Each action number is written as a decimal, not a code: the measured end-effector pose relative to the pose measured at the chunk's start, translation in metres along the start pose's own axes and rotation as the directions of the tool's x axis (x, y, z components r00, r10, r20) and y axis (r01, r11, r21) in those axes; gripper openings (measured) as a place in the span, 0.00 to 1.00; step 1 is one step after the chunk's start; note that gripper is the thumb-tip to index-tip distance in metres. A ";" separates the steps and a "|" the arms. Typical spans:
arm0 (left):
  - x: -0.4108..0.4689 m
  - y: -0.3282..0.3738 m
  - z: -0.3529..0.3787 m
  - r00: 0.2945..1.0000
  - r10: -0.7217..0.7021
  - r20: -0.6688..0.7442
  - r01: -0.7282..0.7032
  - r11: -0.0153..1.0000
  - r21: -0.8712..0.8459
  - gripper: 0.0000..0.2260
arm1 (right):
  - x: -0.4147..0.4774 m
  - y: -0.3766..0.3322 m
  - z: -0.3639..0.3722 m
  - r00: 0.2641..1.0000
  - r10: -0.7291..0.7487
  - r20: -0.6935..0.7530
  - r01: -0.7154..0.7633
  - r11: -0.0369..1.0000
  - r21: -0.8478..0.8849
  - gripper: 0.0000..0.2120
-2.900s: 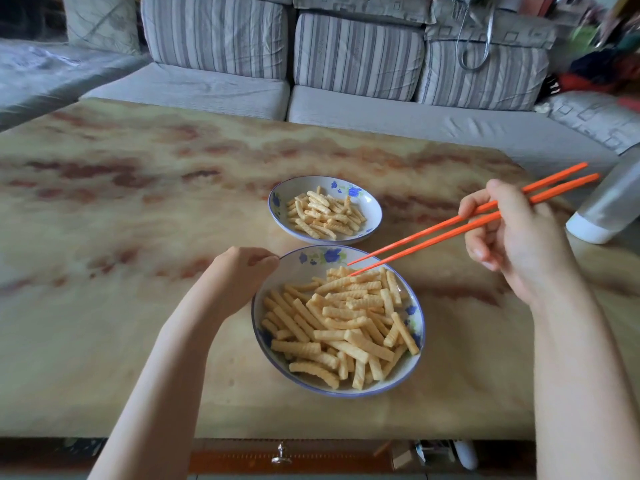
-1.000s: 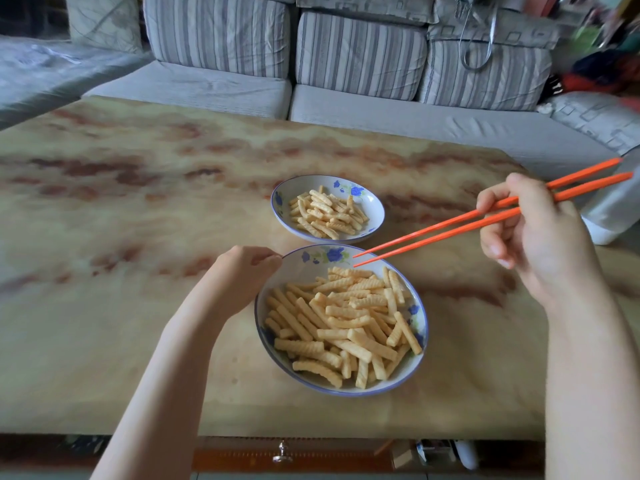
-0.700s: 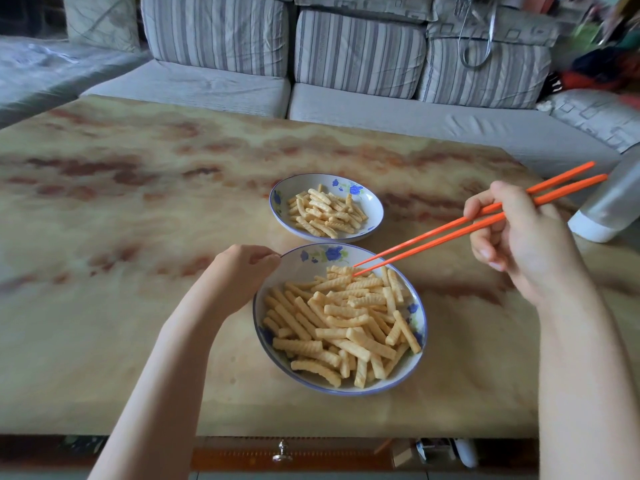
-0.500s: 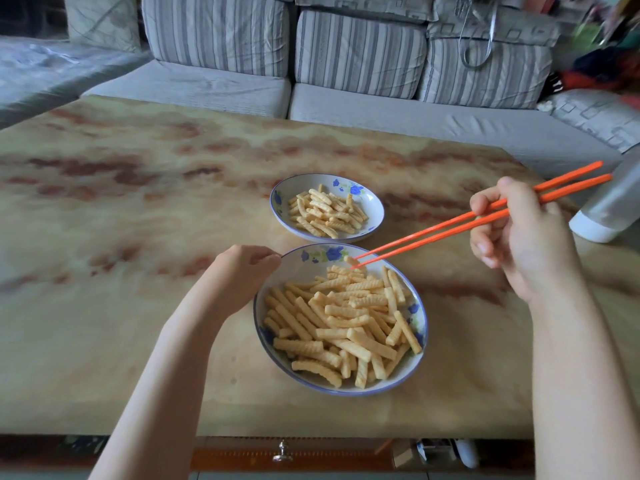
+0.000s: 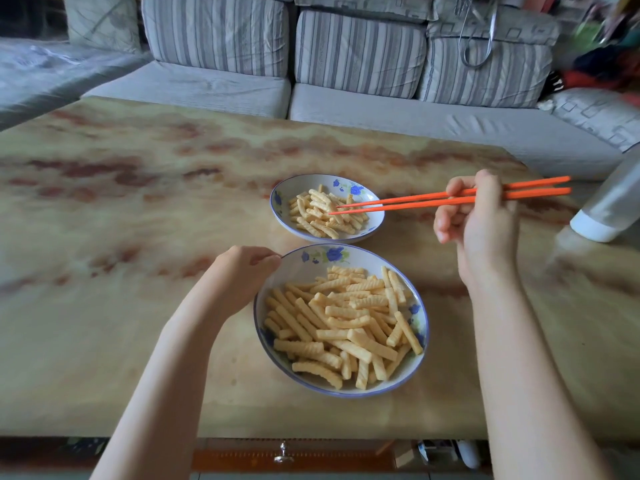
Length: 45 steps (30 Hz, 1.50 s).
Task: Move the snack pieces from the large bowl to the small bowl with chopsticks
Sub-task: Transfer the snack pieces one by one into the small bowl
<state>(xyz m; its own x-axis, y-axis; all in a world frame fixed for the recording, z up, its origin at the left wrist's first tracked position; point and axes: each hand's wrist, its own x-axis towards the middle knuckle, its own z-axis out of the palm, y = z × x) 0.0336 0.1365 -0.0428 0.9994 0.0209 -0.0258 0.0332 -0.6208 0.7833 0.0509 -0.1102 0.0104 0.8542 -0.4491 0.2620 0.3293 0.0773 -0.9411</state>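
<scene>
Marbled tan-and-rust table (image 5: 104, 237), wide, running to the grey striped sofa (image 5: 346, 109) behind.

Left hand (image 5: 242, 271): knuckles up, fingers curled, fingertips pinching the far-left rim of the large bowl (image 5: 301, 268). How far the fingers reach under the rim is hidden.

Large bowl: white, blue edge and blue flowers, near the front edge of the table. Heaped with ridged yellow snack pieces (image 5: 346, 323), lying crisscross, mostly on the right and near side; the far-left inner wall shows bare.

Small bowl (image 5: 294, 188): same pattern, just behind the large bowl, the rims near each other but apart. A shallower pile of the same sticks lies inside.

Orange chopsticks (image 5: 415, 202): almost level, shafts crossing the small bowl's right rim, tips over its pile. Tips slightly parted; cannot tell whether a piece sits between them.

Right hand (image 5: 485, 223): raised above the table to the right of the small bowl, fingers and thumb curled round the chopsticks' upper part, the blunt ends sticking out to the right.

Far right: a pale container (image 5: 613, 209) with a white base, partly out of view.
</scene>
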 end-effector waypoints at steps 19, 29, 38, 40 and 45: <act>0.001 -0.002 -0.001 1.000 0.003 0.000 -0.003 1.000 0.023 0.10 | 0.000 0.018 0.019 0.998 -0.049 0.047 0.052 0.996 -0.069 0.19; 0.001 -0.001 0.000 1.000 0.016 -0.004 -0.016 0.999 0.035 0.09 | -0.003 -0.010 -0.010 0.992 -0.022 0.126 0.033 0.996 -0.080 0.20; -0.001 0.001 0.002 1.000 0.021 -0.016 -0.021 0.999 0.035 0.09 | -0.012 -0.026 -0.027 0.960 0.054 0.275 0.025 0.961 -0.277 0.21; 0.000 0.001 0.003 1.000 0.021 -0.022 -0.020 0.999 0.041 0.09 | -0.013 -0.025 -0.028 0.954 0.068 0.291 0.021 0.956 -0.293 0.21; 0.002 0.001 0.006 0.999 0.014 -0.032 -0.013 1.000 0.028 0.09 | -0.013 -0.020 -0.027 0.951 0.110 0.289 -0.015 0.950 -0.311 0.21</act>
<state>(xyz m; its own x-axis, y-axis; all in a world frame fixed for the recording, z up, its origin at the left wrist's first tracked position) 0.0358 0.1308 -0.0456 0.9993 0.0371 0.0051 0.0200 -0.6428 0.7658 0.0227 -0.1299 0.0198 0.9648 -0.1617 0.2075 0.1747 -0.1963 -0.9649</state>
